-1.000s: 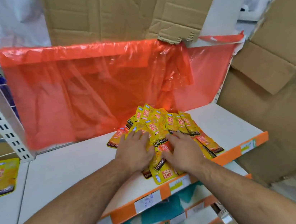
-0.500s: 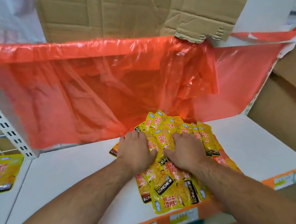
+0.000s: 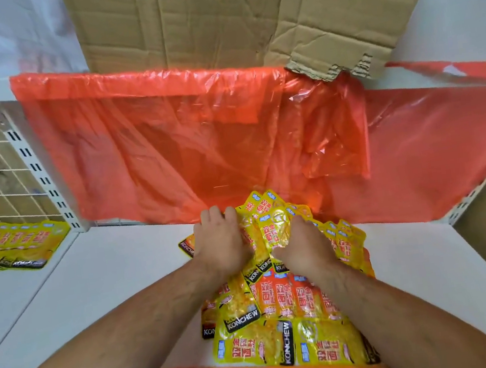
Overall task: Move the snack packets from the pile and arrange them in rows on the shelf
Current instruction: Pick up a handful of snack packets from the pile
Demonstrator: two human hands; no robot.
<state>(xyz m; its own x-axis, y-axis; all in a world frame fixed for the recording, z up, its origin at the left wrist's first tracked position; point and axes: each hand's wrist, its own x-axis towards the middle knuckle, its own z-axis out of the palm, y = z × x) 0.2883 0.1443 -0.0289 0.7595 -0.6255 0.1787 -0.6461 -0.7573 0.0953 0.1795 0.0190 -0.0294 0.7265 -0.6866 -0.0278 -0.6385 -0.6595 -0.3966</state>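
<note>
Packets (image 3: 284, 317) at centre frame: likely light, slick, floppy; gather by edges. Right hand (image 3: 301, 247) grip pinches several; left hand (image 3: 222, 245) covers others, grip state indeterminate.

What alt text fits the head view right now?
Left hand and right hand clasp a bunch of yellow snack packets atop a loose pile on a white shelf. An orange plastic sheet hangs behind; a neat row of packets lies far left.
</note>
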